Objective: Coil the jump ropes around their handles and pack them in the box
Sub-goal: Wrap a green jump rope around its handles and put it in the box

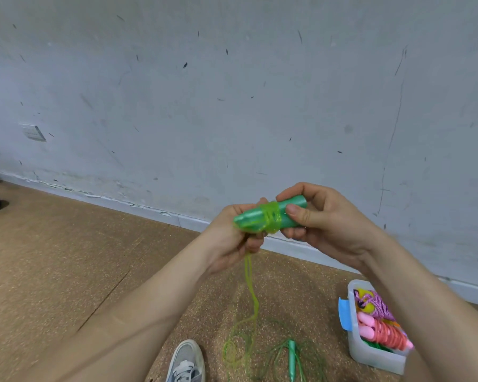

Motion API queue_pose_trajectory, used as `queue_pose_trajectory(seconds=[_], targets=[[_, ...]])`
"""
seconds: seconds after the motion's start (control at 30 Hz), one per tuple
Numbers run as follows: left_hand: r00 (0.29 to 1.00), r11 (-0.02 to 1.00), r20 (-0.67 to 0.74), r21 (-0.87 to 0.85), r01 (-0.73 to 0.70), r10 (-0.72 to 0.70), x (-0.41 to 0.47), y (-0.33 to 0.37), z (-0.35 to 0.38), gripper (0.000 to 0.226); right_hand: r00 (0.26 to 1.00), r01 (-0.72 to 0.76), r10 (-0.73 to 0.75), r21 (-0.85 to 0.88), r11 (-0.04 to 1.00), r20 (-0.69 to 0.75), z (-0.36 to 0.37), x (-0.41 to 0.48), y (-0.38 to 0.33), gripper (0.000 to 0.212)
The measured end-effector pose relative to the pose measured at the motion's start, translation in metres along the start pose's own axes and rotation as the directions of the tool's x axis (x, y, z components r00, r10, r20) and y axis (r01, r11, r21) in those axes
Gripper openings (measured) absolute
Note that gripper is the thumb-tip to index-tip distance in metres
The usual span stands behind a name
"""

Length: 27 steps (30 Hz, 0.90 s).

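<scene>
Head view. Green handles, a few turns wound on: one end gripped in left hand, other end pinched by right hand. Green rope mostly loose, trailing to floor. Box at lower right, pink coiled rope packed inside. Judged partway: coiling early, packing of this one pending.

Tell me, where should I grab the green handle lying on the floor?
Pinch the green handle around its shaft, coming from above. It lies flat on the floor, slim, with loose rope looped beside it, so the top is probably freest.
</scene>
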<state>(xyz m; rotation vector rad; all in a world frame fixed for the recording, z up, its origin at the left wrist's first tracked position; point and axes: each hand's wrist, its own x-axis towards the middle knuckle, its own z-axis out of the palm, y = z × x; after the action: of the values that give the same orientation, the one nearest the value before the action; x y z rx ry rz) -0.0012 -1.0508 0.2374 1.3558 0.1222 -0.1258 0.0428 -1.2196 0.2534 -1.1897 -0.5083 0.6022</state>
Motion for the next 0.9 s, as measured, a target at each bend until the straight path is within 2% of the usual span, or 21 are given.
queue_pose_trajectory(seconds=[0.07,0.13,0.17,0.23,0.27,0.3,0.33,0.37,0.4,0.43,0.5,0.57,0.67,0.73,0.83,0.9], targets=[[0.999,0.997,0.004,-0.068,0.037,-0.036,0.002,-0.009,0.006,0.023,0.986,0.059,-0.037,0.132,0.989,-0.163,0.005,0.005,0.005,0.02],[0.999,0.999,-0.001,-0.031,0.035,-0.035,0.001,-0.016,0.014,0.026,0.936,0.135,-0.079,0.144,0.98,-0.342,0.009,0.011,0.012,0.017],[1.0,0.999,-0.016,0.048,0.026,-0.025,0.002,-0.02,0.016,0.028,0.9,0.161,-0.114,0.077,0.984,-0.42,0.01,0.013,0.015,0.016],[0.997,0.939,-0.066,0.344,-0.014,0.04,0.003,-0.021,0.019,0.03,0.817,0.145,-0.259,-0.251,0.957,-0.515,0.006,0.016,0.022,0.016],[0.991,0.848,-0.077,0.528,-0.049,0.106,0.002,-0.02,0.019,0.03,0.792,0.115,-0.349,-0.439,0.891,-0.501,0.004,0.018,0.024,0.016],[0.981,0.701,-0.06,0.708,-0.089,0.186,0.0,-0.017,0.018,0.028,0.784,0.09,-0.418,-0.582,0.808,-0.459,0.001,0.019,0.026,0.017],[0.964,0.491,-0.007,0.862,-0.129,0.267,-0.002,-0.013,0.016,0.026,0.783,0.068,-0.458,-0.674,0.735,-0.42,-0.001,0.019,0.026,0.018],[0.944,0.254,0.061,0.956,-0.149,0.325,-0.005,-0.009,0.014,0.024,0.787,0.047,-0.471,-0.723,0.69,-0.398,-0.003,0.02,0.025,0.019],[0.922,0.065,0.123,0.985,-0.157,0.368,-0.007,-0.007,0.011,0.027,0.795,0.03,-0.464,-0.739,0.673,-0.39,-0.004,0.021,0.024,0.019],[0.897,-0.072,0.175,0.985,-0.159,0.407,-0.009,-0.005,0.008,0.03,0.806,0.017,-0.45,-0.744,0.668,-0.385,-0.005,0.021,0.022,0.017],[0.835,-0.249,0.273,0.954,-0.169,0.478,-0.009,-0.002,0.005,0.027,0.825,0.007,-0.439,-0.77,0.638,-0.356,-0.006,0.021,0.019,0.015],[0.773,-0.348,0.377,0.912,-0.216,0.511,-0.01,0.0,0.003,0.018,0.839,-0.011,-0.435,-0.81,0.586,-0.326,-0.006,0.02,0.017,0.014],[0.69,-0.382,0.472,0.876,-0.296,0.548,-0.006,0.0,-0.001,0.015,0.869,-0.038,-0.413,-0.87,0.492,-0.272,-0.005,0.017,0.016,0.014],[0.658,-0.369,0.515,0.856,-0.362,0.549,-0.003,0.001,-0.006,0.01,0.899,-0.039,-0.375,-0.893,0.448,-0.227,-0.004,0.016,0.015,0.012],[0.668,-0.274,0.51,0.859,-0.434,0.542,-0.001,0.009,-0.011,0.029,0.935,-0.005,-0.32,-0.908,0.42,-0.153,-0.004,0.013,0.011,0.011],[0.655,-0.253,0.525,0.847,-0.468,0.544,-0.002,0.012,-0.011,0.035,0.945,0.023,-0.308,-0.919,0.394,-0.108,-0.006,0.012,0.008,0.014]])
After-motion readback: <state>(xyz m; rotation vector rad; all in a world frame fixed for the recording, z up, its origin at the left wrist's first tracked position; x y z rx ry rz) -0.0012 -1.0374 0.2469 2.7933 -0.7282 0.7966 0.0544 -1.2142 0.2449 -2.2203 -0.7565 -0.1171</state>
